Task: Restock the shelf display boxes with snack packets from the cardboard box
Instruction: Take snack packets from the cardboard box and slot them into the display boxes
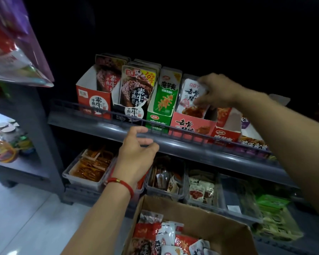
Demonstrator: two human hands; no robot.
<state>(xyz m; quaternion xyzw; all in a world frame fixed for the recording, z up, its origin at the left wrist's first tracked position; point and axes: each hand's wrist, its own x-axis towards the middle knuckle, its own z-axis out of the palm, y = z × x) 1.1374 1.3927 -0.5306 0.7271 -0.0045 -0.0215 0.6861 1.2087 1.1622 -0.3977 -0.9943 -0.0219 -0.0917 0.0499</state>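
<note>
Here, right hand point(216, 91) grip closed on white snack packet point(191, 94), held upright for slotting into red display box point(191, 124). Left hand point(136, 153) left of box, fingers loosely curled, nothing held, readied. Cardboard box point(201, 214) below red display box, packets remaining.

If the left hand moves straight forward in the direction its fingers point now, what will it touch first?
Most likely the grey front rail of the upper shelf: the left hand hangs empty just before it, fingers loosely curled. Behind the rail stands the green display box. Depth is unclear.
</note>
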